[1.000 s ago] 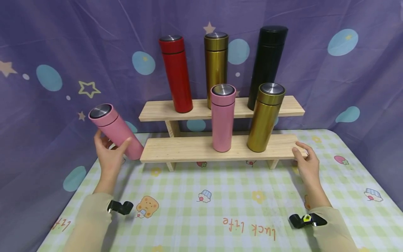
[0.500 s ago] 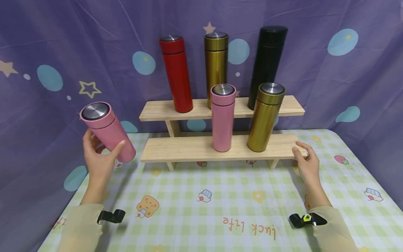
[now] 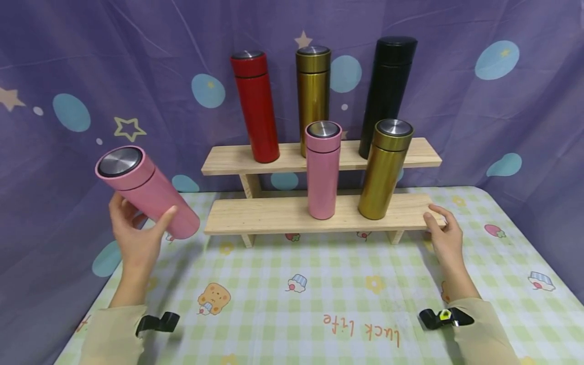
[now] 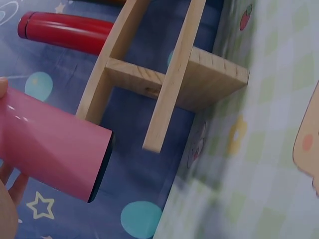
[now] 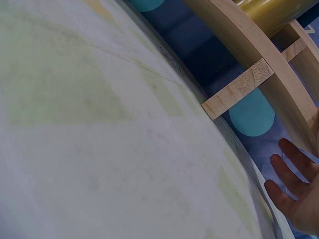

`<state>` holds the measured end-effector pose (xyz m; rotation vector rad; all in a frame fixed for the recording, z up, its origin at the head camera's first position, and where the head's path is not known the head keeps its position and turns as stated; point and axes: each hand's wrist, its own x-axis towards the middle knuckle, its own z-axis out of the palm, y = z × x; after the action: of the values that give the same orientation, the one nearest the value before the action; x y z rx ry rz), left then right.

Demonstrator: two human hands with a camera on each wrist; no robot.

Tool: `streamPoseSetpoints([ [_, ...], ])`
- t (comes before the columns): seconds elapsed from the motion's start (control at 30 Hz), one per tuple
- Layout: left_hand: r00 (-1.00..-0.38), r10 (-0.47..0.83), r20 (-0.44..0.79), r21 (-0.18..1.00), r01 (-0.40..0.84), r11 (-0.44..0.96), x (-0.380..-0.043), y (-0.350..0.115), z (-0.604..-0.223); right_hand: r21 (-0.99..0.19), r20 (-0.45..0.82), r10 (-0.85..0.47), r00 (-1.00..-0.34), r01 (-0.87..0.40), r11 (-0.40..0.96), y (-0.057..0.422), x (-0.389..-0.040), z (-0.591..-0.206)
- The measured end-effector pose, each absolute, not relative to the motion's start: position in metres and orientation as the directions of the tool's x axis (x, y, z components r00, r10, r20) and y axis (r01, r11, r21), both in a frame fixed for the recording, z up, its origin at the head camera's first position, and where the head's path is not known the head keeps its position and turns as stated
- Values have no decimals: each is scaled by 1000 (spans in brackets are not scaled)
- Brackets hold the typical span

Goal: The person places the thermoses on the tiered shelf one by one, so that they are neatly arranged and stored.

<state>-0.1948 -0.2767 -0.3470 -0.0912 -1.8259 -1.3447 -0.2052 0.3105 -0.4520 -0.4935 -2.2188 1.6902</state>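
A pink thermos bottle [image 3: 152,195] with a steel-topped lid leans at a tilt left of the wooden shelf stand [image 3: 255,215]. My left hand [image 3: 137,241] grips its body, thumb on the near side. In the left wrist view the dark base of the pink bottle [image 4: 55,144] points toward the stand, off the tablecloth. At the lower shelf's right end my right hand [image 3: 444,238] pinches the board between thumb and index finger. Its other fingers [image 5: 286,174] spread loosely below the board in the right wrist view.
On the lower shelf stand another pink bottle [image 3: 322,177] and a short gold bottle [image 3: 383,177]. The upper shelf carries red [image 3: 255,111], gold [image 3: 314,86] and black [image 3: 388,96] bottles. A checked tablecloth [image 3: 274,324] lies underneath; a purple curtain [image 3: 150,61] hangs behind.
My left hand has drawn the pink bottle left and nearer to me, away from the lower shelf's left end. The right hand and the standing bottles have stayed put.
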Motion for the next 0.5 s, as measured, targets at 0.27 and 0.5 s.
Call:
streamPoseSetpoints([
  [0.27, -616, -393, 682, 730, 602, 324, -195, -262, -342, -957, 40, 449, -892, 95, 274, 310, -204, -451],
  [0.5, -631, -391, 670, 736, 633, 238, -206, -246, -340, -957, 39, 436, -899, 91, 274, 310, -203, -449],
])
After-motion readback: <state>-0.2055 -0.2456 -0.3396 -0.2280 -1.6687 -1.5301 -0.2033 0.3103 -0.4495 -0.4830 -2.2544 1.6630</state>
